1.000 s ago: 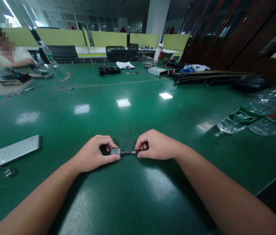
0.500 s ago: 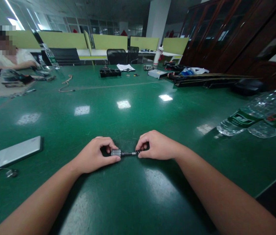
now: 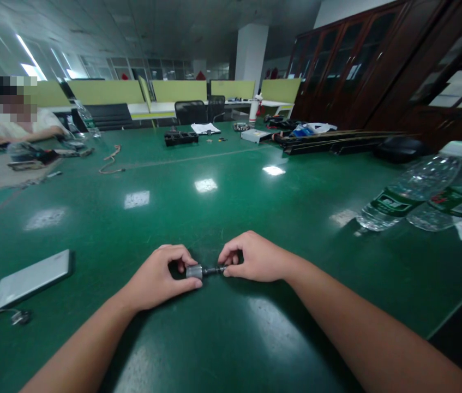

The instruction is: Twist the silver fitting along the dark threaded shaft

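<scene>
My left hand (image 3: 163,275) grips a short grey metal cylinder (image 3: 194,272) between thumb and fingers, low over the green tabletop. A thin dark shaft (image 3: 210,271) sticks out of the cylinder to the right, lying level. At the far end of that shaft, my right hand (image 3: 251,259) pinches a small dark coiled piece that looks like a spring (image 3: 221,269). The coil appears to be around the shaft's end, and its right part is hidden by the fingertips.
A white power bank (image 3: 32,278) with a cable lies at left. Two water bottles (image 3: 394,202) stand at right. Farther back are a black tray (image 3: 180,137), papers (image 3: 205,128), long dark strips (image 3: 329,143) and a loose cable (image 3: 111,162). A person (image 3: 18,128) sits far left.
My right hand has moved left, closer to my left hand, carrying the spring along the shaft. Less bare shaft shows now. The camera view has tilted up slightly.
</scene>
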The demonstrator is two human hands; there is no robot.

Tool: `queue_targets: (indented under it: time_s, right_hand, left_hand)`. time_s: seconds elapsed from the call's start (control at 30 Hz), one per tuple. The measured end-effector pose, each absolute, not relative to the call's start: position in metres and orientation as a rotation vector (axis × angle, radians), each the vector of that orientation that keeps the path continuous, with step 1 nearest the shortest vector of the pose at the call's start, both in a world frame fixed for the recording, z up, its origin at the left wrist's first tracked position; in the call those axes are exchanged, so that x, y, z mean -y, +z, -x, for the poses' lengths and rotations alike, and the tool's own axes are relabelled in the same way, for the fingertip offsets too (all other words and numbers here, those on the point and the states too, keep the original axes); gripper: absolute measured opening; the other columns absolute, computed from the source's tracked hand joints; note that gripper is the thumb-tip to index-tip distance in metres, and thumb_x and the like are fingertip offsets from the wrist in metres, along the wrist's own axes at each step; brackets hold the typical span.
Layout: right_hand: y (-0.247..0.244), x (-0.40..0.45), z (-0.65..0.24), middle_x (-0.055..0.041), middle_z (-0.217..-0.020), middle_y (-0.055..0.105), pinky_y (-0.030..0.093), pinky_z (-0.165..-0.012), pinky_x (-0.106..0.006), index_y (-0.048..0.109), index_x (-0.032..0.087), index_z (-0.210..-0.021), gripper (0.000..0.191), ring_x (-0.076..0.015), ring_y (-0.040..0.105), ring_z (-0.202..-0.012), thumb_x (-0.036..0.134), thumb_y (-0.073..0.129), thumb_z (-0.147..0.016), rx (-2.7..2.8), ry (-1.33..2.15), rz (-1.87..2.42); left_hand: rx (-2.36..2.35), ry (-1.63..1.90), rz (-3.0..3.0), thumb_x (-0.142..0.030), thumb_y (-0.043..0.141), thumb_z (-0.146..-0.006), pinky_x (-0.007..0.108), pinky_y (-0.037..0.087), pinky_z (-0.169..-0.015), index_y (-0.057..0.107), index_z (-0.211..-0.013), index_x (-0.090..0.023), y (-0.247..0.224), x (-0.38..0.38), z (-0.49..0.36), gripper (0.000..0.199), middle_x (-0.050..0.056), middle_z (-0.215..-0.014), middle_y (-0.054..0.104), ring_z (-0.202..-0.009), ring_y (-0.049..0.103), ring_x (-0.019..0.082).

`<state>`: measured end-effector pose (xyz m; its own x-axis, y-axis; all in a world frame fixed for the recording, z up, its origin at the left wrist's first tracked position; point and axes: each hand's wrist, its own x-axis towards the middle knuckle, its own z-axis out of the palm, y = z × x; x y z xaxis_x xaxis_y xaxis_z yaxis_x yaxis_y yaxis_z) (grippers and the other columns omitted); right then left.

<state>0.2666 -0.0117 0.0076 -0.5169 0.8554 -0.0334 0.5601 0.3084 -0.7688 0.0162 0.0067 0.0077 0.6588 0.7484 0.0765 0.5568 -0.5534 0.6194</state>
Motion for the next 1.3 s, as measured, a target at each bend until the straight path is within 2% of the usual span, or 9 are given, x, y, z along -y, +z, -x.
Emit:
queue_targets:
  time_s: [0.37,0.53,0.77,1.03,1.3]
  right_hand:
    - [0.015,0.019,-0.259,-0.0038,-0.085,0.073,0.043,-0.067,-0.024,0.075,0.018,-0.093,0.015,-0.0134,0.063,-0.073,0.020,0.063,-0.084,2.235,0.920,1.175]
    - [0.008,0.021,-0.252,-0.0025,-0.082,0.068,0.042,-0.069,-0.025,0.075,0.018,-0.092,0.021,-0.0149,0.060,-0.076,0.023,0.076,-0.072,2.298,0.754,1.169]
    - [-0.002,0.017,-0.250,-0.0021,-0.082,0.068,0.040,-0.069,-0.025,0.075,0.020,-0.093,0.016,-0.0146,0.060,-0.076,0.023,0.071,-0.077,2.329,0.667,1.140]
    - [-0.001,0.018,-0.250,-0.0029,-0.083,0.068,0.041,-0.071,-0.026,0.076,0.020,-0.093,0.018,-0.0157,0.061,-0.078,0.024,0.071,-0.076,2.320,0.668,1.152]
    - [0.014,0.016,-0.251,-0.0029,-0.087,0.067,0.046,-0.074,-0.026,0.073,0.018,-0.103,0.034,-0.0145,0.060,-0.077,0.017,0.075,-0.068,2.190,0.837,1.195]
  left_hand:
    - [-1.005,0.509,-2.302,-0.036,0.080,-0.072,0.028,0.044,-0.069,0.062,-0.076,-0.017,0.015,-0.002,-0.022,0.026,0.000,-0.075,0.065,-0.071,0.059,0.016]
    - [-0.962,0.565,-2.288,-0.036,0.079,-0.073,0.027,0.044,-0.067,0.062,-0.075,-0.017,0.013,-0.002,-0.022,0.026,0.000,-0.074,0.064,-0.068,0.059,0.015]
    - [-0.974,0.551,-2.316,-0.035,0.078,-0.074,0.027,0.044,-0.067,0.062,-0.077,-0.017,0.008,-0.004,-0.023,0.024,0.000,-0.075,0.063,-0.068,0.058,0.015]
    - [-0.981,0.534,-2.338,-0.034,0.076,-0.076,0.028,0.044,-0.069,0.062,-0.078,-0.017,0.011,-0.003,-0.024,0.022,0.000,-0.075,0.063,-0.070,0.058,0.016]
    - [-1.062,0.527,-2.334,-0.036,0.075,-0.077,0.031,0.046,-0.073,0.063,-0.083,-0.018,0.022,-0.004,-0.021,0.022,0.002,-0.079,0.064,-0.074,0.059,0.018]
